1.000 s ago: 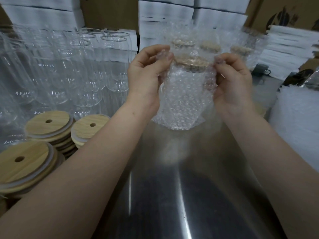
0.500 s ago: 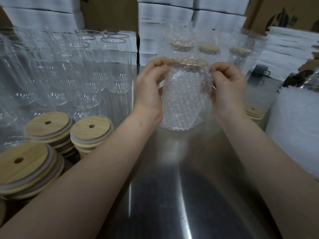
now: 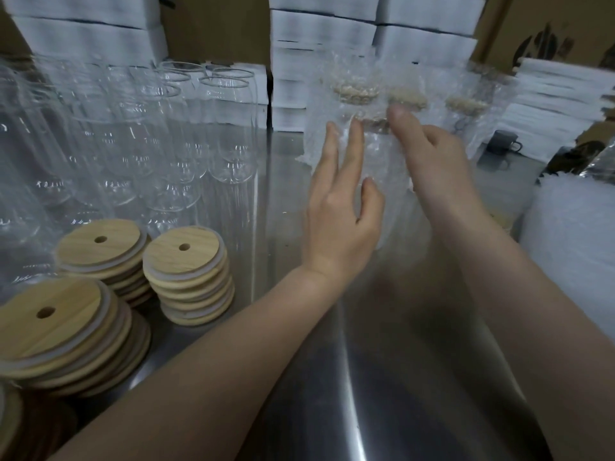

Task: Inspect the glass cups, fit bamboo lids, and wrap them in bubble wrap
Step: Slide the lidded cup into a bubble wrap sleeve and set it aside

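1. Between the two hands, toward the far middle of the tabletop, stands the wrapped cup — a glass in bubble wrap with a bamboo lid showing dimly at its top; motion blur smears its outline.
2. Left hand is released, fingers spread and pointing up along the left flank of the cup; whether the fingertips touch the wrap cannot be told.
3. Right hand lies against the right side of the cup with the thumb raised near the lid; its fingers are hidden behind the wrap and blur, so its grasp cannot be told.
4. Just behind the cup, three more wrapped cups stand in a row, their lids pale through the plastic.
5. Left of the hands, bare glass cups crowd the tabletop in close ranks, upright.
6. Nearer the person on the left, three stacks of bamboo lids sit side by side — each top lid has a small hole.
7. At the right edge lies a white roll of bubble wrap, with a dark mug beyond it.
8. White boxes and brown cartons are stacked along the back.
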{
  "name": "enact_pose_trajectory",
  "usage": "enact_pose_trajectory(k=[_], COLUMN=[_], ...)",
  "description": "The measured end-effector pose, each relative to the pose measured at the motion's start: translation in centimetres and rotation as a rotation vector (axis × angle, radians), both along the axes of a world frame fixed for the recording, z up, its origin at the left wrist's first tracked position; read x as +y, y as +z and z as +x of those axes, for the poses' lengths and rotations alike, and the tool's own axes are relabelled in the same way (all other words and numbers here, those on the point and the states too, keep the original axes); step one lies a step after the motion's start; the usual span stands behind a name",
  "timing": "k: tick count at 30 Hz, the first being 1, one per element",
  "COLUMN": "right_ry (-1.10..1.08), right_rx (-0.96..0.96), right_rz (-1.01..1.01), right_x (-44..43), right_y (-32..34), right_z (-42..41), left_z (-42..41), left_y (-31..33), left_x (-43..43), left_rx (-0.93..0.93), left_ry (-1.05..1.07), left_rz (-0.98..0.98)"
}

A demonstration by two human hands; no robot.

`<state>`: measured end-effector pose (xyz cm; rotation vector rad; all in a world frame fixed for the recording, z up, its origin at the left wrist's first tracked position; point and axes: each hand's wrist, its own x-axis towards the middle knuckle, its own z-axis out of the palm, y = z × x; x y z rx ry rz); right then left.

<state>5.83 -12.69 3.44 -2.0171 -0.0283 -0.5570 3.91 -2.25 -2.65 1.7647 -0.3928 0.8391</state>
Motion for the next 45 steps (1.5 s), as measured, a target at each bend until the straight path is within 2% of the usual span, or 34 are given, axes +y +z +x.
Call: enact_pose_trajectory(k=[5, 10, 14, 17, 20, 24, 26, 32, 35, 37, 39, 45], right_ry=[0.021, 0.124, 0.195, 0.094, 0.047, 0.037, 0.018, -0.029, 0.030, 0.074, 0.120, 0.180], right_rx=[0.221, 0.393, 0.412, 0.348, 0.245, 0.180, 0.166, 0.030, -0.030, 0.007, 0.075, 0.308], right_rz=[-0.030, -0.018, 0.012, -0.043, -0.151, -0.185, -0.172, -0.088, -0.032, -0.013, -0.014, -0.131], right_x=[0.6, -0.4, -0.8, -0.3, 0.5, 1.4, 1.6, 2.6, 4.0, 5.6, 7.3, 10.2], right_y=[0.9, 2.6, 3.3, 3.1, 2.5, 2.3, 2.6, 6.0, 7.9, 8.5, 8.4, 6.1], right_z=[-0.6, -0.5, -0.4, -0.7, -0.8, -0.6, -0.3, 1.2, 2.3, 3.5, 5.1, 9.9], left_z=[-0.1, 0.5, 0.5, 0.5, 0.6, 2.0, 2.4, 2.3, 2.1, 1.7, 1.4, 1.4], left_y=[-0.1, -0.6, -0.9, -0.4, 0.0, -0.7, -0.9, -0.7, -1.0, -1.2, -1.2, -1.3], left_x=[-0.2, 0.1, 0.2, 0.2, 0.4, 1.5, 1.9, 1.9, 1.6, 1.2, 0.8, 0.7], left_rx=[-0.125, -0.257, -0.296, -0.168, 0.014, 0.475, 0.600, 0.608, 0.588, 0.537, 0.474, 0.345], left_ry=[0.012, -0.016, -0.039, -0.060, 0.007, 0.131, 0.141, 0.170, 0.182, 0.152, 0.084, -0.055], left_rz=[-0.052, 0.095, 0.081, -0.123, -0.309, -0.358, -0.289, -0.082, 0.193, 0.425, 0.558, 0.636])
